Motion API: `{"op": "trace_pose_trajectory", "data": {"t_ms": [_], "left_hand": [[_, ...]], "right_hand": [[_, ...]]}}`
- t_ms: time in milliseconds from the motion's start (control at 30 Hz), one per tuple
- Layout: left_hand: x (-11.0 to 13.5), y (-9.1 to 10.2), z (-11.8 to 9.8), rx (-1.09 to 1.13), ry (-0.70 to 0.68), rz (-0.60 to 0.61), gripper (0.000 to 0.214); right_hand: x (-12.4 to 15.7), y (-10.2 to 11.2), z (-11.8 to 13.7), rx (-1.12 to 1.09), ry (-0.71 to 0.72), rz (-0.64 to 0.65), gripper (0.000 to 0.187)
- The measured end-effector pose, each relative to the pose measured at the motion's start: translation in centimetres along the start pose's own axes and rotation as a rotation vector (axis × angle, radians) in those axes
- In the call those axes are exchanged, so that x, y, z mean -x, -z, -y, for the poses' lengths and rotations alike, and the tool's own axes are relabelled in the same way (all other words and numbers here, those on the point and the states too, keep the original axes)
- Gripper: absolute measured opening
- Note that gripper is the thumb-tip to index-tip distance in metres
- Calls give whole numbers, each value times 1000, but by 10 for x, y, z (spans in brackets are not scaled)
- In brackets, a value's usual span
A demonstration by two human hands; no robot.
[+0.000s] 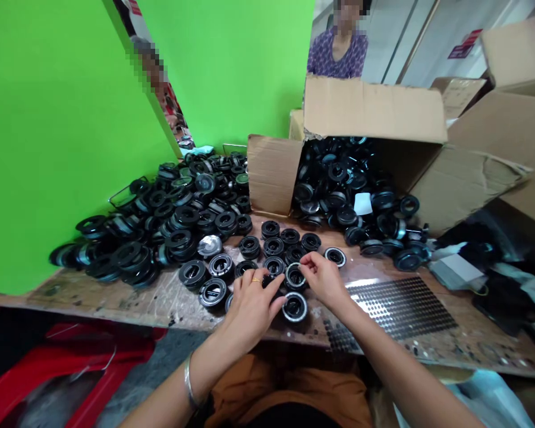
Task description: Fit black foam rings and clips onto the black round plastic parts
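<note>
Several black round parts with silver rings lie in rows on the wooden table in front of me. My left hand rests over the near ones, fingers curled, touching a part by its thumb. My right hand hovers beside it with fingertips pinched at a black part. Another ringed part lies just below, between both hands.
A big heap of black parts lies at the left. A tipped cardboard box spills more at the back. A sheet of small dots lies at the right. A person stands behind the box; a red stool sits below.
</note>
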State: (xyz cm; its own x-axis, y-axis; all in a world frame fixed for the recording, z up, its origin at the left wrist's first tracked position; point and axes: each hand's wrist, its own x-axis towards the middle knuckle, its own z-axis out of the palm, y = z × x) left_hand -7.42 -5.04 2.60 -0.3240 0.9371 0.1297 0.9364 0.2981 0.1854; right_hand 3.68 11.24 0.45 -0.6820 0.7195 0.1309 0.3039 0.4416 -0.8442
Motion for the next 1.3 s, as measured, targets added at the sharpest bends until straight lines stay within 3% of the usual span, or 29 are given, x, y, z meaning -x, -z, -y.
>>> {"op": "trace_pose_trajectory", "data": {"t_ms": [233, 600, 667, 767, 867, 933, 1000, 1100, 1200, 1267, 1300], "left_hand": [[-2, -4, -3, -12, -15, 5, 37], [-9, -7, -5, -135, -60, 15, 37], [-12, -8, -1, -159, -67, 6, 36], [-18, -10, 9, -166, -35, -19, 41], [-22, -11, 21, -142, -21, -44, 42], [-24, -9, 25, -119, -36, -62, 42], [-26, -7, 24, -100, -51, -77, 42], [-29, -4, 17, -91, -63, -91, 43], [-31, -4, 11, -90, -64, -90, 43], [-33, -4, 11, -82, -65, -82, 43], [-33, -4, 12, -77, -64, -79, 43]], "right_hand": [[15, 7, -1, 496, 217, 9, 20], [36, 17, -3, 494, 334, 82, 29], [32, 35, -11, 436, 357, 4, 25], [27, 92, -45, 485, 299, -287, 18], [30, 166, -94, 744, 68, -566, 21], [34, 205, -125, 923, -112, -693, 33], [36, 228, -148, 1019, -231, -706, 38], [40, 237, -159, 1036, -247, -638, 27], [59, 242, -141, 1047, -246, -621, 28], [83, 251, -120, 1116, -375, -584, 31], [96, 257, -109, 1159, -483, -502, 30]]}}
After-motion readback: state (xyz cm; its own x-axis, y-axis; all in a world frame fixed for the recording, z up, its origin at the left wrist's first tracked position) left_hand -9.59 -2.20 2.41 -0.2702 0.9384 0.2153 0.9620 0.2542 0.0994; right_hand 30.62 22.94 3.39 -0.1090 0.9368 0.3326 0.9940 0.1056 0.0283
